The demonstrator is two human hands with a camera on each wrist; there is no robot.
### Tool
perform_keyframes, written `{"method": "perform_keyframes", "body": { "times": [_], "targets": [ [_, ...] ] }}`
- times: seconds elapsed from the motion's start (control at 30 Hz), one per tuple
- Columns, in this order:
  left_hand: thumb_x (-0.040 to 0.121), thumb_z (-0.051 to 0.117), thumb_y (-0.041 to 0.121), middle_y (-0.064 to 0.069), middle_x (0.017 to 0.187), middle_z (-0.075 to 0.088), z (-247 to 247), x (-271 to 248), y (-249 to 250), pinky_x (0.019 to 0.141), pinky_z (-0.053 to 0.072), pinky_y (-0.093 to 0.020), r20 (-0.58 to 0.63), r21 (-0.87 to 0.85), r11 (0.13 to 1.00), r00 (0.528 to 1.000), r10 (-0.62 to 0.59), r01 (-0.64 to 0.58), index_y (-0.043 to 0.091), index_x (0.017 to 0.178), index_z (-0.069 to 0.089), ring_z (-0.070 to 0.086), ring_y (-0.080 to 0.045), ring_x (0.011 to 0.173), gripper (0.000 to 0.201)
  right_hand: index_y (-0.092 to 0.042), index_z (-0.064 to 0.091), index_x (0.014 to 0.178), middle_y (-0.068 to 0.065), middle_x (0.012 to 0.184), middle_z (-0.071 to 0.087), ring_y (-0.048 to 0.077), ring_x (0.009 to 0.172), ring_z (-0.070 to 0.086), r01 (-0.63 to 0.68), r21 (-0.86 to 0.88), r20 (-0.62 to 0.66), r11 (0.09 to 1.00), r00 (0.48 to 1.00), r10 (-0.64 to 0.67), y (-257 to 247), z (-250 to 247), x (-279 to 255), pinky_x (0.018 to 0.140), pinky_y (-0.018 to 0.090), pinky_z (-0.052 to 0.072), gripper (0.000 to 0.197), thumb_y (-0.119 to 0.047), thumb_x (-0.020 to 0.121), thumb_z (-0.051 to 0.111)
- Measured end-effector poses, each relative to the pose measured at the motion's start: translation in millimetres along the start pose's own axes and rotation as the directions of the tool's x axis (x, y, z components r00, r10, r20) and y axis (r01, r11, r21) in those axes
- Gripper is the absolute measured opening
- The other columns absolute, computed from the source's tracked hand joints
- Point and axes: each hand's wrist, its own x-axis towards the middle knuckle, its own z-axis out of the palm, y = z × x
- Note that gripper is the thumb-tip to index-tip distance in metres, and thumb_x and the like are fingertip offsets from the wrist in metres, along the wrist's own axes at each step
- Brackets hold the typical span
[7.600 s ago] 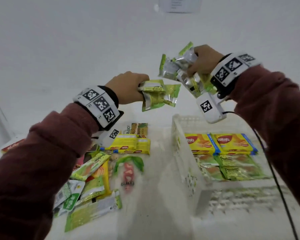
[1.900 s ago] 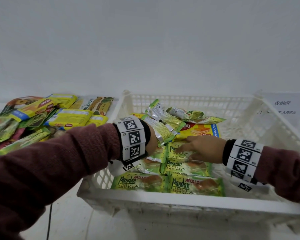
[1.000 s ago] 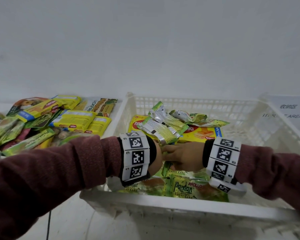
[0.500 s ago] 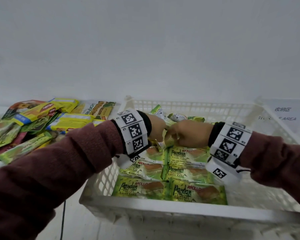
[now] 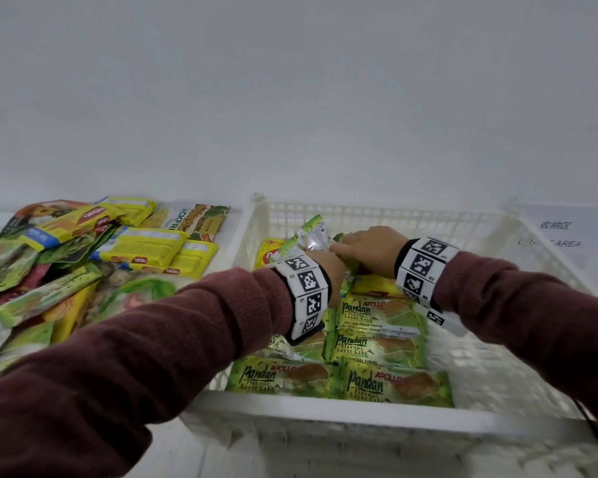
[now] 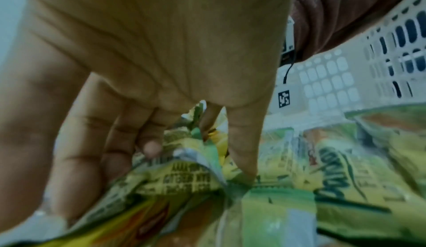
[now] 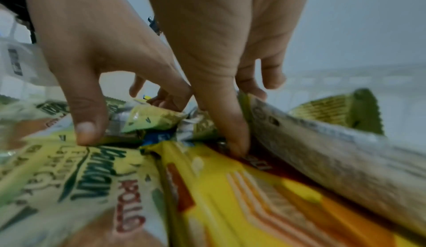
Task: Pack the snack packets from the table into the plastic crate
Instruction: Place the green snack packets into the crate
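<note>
The white plastic crate (image 5: 518, 270) takes up the right of the table (image 5: 235, 225), and both of the person's hands are down inside it, close together over its far half. Nearer the person than the hands, green Pandan layer-cake packets (image 5: 380, 350) lie flat in two neat columns along the crate floor, reaching to the near wall. Directly under the hands lies a yellow wafer packet (image 7: 265, 196), partly covered by a loose bunch of small green-and-silver packets (image 5: 304, 236) that stand crumpled and tilted. The left hand (image 5: 332, 267) has its fingers curled down round the crinkled end of one of these small packets, the thumb pressing beside it, as the left wrist view shows. The right hand (image 5: 373, 250), touching or almost touching the left, pinches another of the small packets between thumb and fingers, its thumb tip against the yellow wafer packet. Well off to the left of both hands, outside the crate, a heap of unpacked snack packets (image 5: 83, 257) in yellow, green and red lies overlapping on the table.
</note>
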Motion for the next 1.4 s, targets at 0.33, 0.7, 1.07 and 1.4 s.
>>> {"method": "perform_keyframes", "body": {
  "times": [0.33,0.7,1.07,1.4],
  "targets": [
    [0.093,0.044,0.019,0.000,0.073,0.047,-33.6,-26.6,-15.5,0.066,0.043,-0.028,-0.157,-0.006,0.999,0.987,-0.043,0.042,0.010,0.108,0.057,0.051,-0.019,0.075,0.022,-0.013,0.065,0.114,0.005,0.107,0.062,0.018,0.097,0.054,0.011,0.602,-0.297,0.798,0.931,0.211,18.1,-3.7,-12.2,0.079,0.023,0.039,0.027,-0.007,0.092,0.051],
    [0.092,0.051,0.037,-0.007,0.096,0.050,-71.3,-55.9,-64.8,0.066,0.034,-0.027,-0.285,-0.409,0.912,0.955,-0.087,-0.039,0.007,0.099,0.047,0.046,-0.020,0.084,0.032,-0.016,0.053,0.079,0.004,0.078,0.062,0.008,0.061,0.065,0.098,0.993,-0.053,-0.070,0.879,0.474,36.5,-59.1,-41.6,0.072,0.031,0.056,0.026,-0.002,0.095,0.038],
    [0.083,0.068,0.024,-0.004,0.111,0.048,-38.9,-54.9,-21.4,0.048,0.052,-0.021,-0.114,-0.688,0.722,0.994,-0.008,-0.073,0.017,0.104,0.053,0.056,-0.014,0.082,0.026,-0.019,0.049,0.090,0.009,0.065,0.048,0.017,0.052,0.040,-0.111,0.888,-0.035,0.447,0.951,0.306,40.6,-26.1,-70.3,0.046,0.021,0.039,0.018,-0.011,0.099,0.036],
    [0.090,0.058,0.023,-0.011,0.122,0.057,-9.3,-41.4,-12.0,0.084,0.042,-0.030,0.202,-0.203,0.968,0.973,-0.109,0.150,0.003,0.126,0.052,0.053,-0.024,0.104,0.042,-0.019,0.046,0.118,0.001,0.096,0.055,0.012,0.077,0.046,-0.024,0.685,0.104,0.728,0.992,-0.065,-13.6,13.1,-57.4,0.072,0.022,0.033,0.021,-0.023,0.098,0.044]
  ]
}}
